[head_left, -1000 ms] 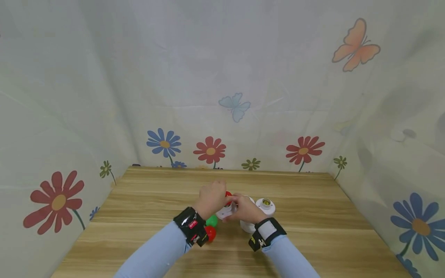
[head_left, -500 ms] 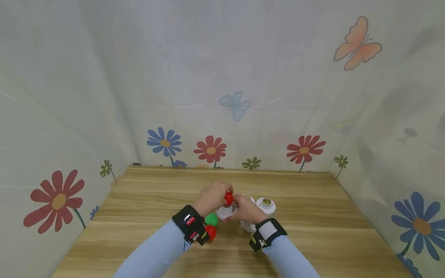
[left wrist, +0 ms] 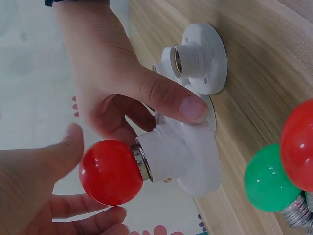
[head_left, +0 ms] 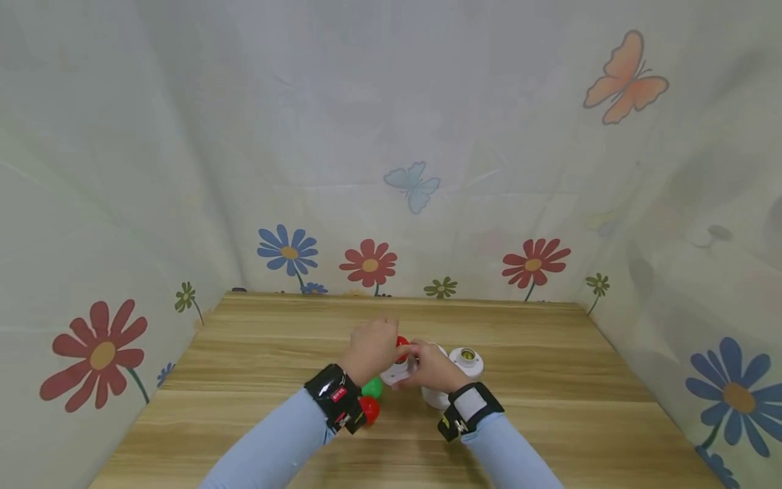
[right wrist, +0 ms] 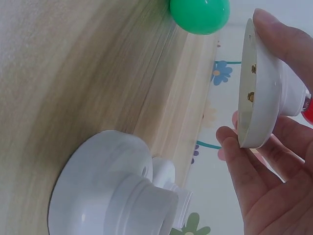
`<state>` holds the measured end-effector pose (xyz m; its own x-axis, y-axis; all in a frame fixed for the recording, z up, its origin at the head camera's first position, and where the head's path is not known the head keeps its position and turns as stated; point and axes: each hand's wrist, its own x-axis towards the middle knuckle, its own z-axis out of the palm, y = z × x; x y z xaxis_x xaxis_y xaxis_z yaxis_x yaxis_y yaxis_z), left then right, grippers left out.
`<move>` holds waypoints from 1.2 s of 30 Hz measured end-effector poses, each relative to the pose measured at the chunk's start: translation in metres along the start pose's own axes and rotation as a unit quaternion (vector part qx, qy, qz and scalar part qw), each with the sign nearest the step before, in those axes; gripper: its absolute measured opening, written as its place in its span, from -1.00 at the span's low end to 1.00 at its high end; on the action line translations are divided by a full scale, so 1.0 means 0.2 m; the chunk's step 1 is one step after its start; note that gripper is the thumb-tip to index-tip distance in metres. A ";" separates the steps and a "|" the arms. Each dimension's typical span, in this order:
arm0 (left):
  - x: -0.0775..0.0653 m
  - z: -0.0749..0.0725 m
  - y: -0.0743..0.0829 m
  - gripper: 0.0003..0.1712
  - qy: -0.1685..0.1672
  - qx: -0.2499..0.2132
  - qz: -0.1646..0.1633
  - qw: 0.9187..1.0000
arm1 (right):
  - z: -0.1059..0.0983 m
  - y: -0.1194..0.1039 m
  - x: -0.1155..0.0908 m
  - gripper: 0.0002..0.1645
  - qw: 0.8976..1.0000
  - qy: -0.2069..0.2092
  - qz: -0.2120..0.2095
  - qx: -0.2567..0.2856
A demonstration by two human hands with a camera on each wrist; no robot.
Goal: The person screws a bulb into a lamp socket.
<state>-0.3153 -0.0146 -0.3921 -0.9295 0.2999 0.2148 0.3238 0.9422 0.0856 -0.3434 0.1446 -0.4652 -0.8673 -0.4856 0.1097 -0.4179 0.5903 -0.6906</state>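
Observation:
My right hand (head_left: 436, 370) holds a white lamp holder (left wrist: 183, 154) by its round base, thumb on one side and fingers on the other. The holder is raised and tilted; two brass screws show underneath in the right wrist view. A red light bulb (left wrist: 111, 172) sits in its socket, with part of the metal screw thread still showing. Around that red globe are the thumb and fingers of my left hand (head_left: 369, 350), seen at the lower left in the left wrist view. The hands partly cover the bulb in the head view.
More white lamp holders (head_left: 467, 363) stand on the wooden table (head_left: 293, 326) to the right, partly behind my right hand. A green bulb (left wrist: 269, 178) and another red bulb (left wrist: 301, 147) lie on the left, below my left wrist. Flower-printed cloth (head_left: 305, 136) surrounds the table.
Half a second ago my left hand was turned so that more of the red bulb showed; now its fingers cover it again, much as one second ago. My right hand stays in place.

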 end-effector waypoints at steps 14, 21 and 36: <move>0.00 0.00 0.00 -0.57 -0.024 -0.056 0.029 0.998 | 0.00 0.03 0.02 -0.23 1.000 0.001 0.003 -0.013; 0.00 -0.01 0.00 -0.50 -0.037 -0.075 0.012 0.996 | 0.01 0.03 0.02 -0.22 1.000 -0.001 0.008 -0.003; -0.01 0.02 0.02 -0.37 -0.015 0.037 -0.007 0.999 | 0.01 0.03 0.01 -0.30 1.000 -0.002 -0.001 -0.006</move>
<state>-0.3134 -0.0099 -0.3962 -0.9392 0.2892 0.1850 0.2971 0.9547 0.0158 -0.3463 0.1453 -0.4711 -0.8654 -0.4891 0.1088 -0.4233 0.5975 -0.6811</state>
